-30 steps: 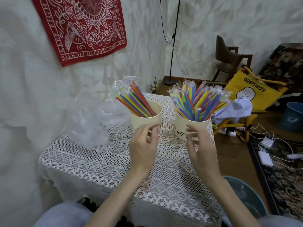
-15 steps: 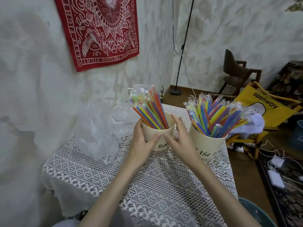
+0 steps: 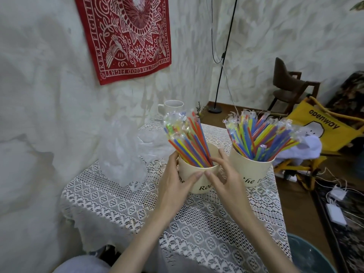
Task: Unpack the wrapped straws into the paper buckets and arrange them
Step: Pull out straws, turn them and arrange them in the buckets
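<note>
Cream paper forms the near bucket, which stands on a lace tablecloth with a fan of bright wrapped straws leaning out toward the left. Both hands cup it: the left hand wraps its left side, the right hand its right, fingers curved round the wall and thumbs nearly meeting at the front. A second bucket, packed with straws, stands just beside it on the right.

The risk is tipping — the straws are tall and lean one way, so a quick slide or turn could topple the light bucket or knock its neighbour (they sit very close). A hard squeeze could also dent the paper wall.

Compared with a second ago, when each hand reached toward a different bucket, both have now gathered on the left one; half a second ago they already held it much as they do here.

Behind lie crumpled clear plastic wrapping and a white mug.
</note>
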